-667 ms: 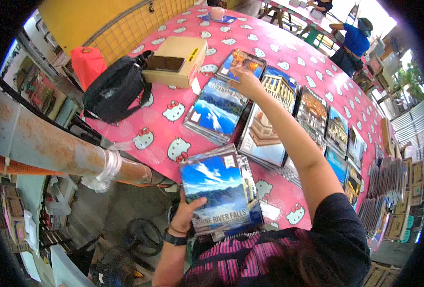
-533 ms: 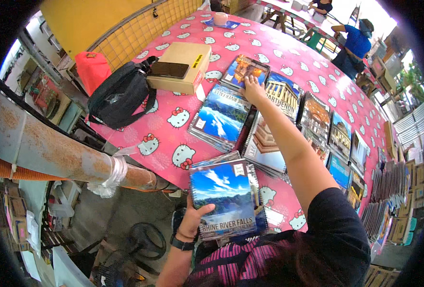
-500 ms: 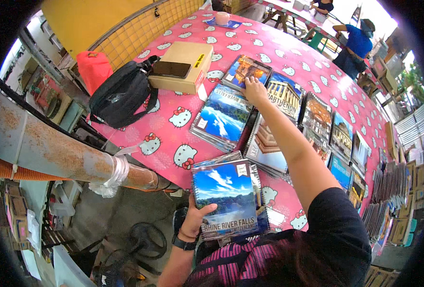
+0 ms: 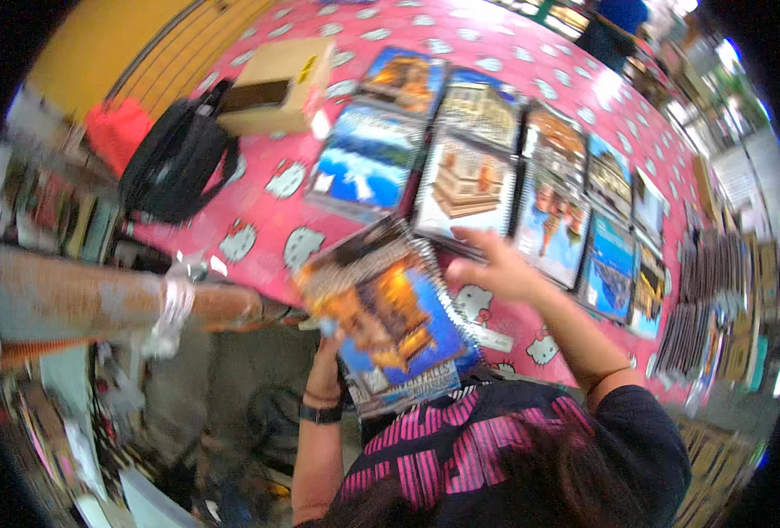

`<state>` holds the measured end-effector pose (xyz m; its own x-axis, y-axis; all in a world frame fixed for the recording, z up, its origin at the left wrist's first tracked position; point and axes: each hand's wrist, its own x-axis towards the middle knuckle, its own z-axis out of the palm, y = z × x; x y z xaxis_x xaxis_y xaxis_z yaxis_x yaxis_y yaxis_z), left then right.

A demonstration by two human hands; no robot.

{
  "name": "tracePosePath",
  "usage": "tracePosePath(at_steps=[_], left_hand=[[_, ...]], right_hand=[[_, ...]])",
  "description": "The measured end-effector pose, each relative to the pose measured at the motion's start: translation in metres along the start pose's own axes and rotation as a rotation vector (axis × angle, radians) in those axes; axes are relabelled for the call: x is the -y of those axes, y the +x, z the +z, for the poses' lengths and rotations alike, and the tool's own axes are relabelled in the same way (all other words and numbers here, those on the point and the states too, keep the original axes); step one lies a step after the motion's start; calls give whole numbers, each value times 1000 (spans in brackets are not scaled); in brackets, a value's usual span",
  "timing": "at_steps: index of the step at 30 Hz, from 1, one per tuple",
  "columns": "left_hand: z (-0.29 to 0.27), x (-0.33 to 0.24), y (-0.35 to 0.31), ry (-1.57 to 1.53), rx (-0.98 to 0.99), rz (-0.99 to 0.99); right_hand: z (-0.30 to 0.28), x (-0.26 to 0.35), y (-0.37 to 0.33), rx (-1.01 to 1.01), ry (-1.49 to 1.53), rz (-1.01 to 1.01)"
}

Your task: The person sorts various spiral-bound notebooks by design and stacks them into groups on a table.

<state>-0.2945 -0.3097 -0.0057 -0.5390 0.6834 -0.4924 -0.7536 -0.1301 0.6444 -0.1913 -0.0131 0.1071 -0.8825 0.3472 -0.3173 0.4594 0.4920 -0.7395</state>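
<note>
My left hand [image 4: 326,350] grips from below a stack of spiral-bound picture books [image 4: 407,356] held in front of my chest. The top book [image 4: 368,295], with an orange picture, lies tilted across the blue one under it. My right hand [image 4: 494,266] hovers with spread fingers at the spiral edge of that top book, above the pink tablecloth [image 4: 258,233] with white cat figures. Motion blur hides whether its thumb pinches the book. Rows of picture books [image 4: 469,172] lie face up on the table beyond.
A black bag [image 4: 179,167], a cardboard box [image 4: 280,84] and a red bag [image 4: 115,132] sit at the table's left end. A rusty pipe [image 4: 91,299] runs below the table's edge. Dark stacked goods [image 4: 715,290] line the right side. A person in blue [image 4: 623,13] stands far off.
My right hand has drawn back from the far row of books to the stack. The stack's top now shows an orange book, tilted, where a blue one showed.
</note>
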Motion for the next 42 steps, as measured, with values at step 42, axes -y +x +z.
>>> tracePosePath(at_steps=[42], left_hand=[[592,291,-111,249,954,-355]], right_hand=[[-275,-229,-557,-947,1218,267]])
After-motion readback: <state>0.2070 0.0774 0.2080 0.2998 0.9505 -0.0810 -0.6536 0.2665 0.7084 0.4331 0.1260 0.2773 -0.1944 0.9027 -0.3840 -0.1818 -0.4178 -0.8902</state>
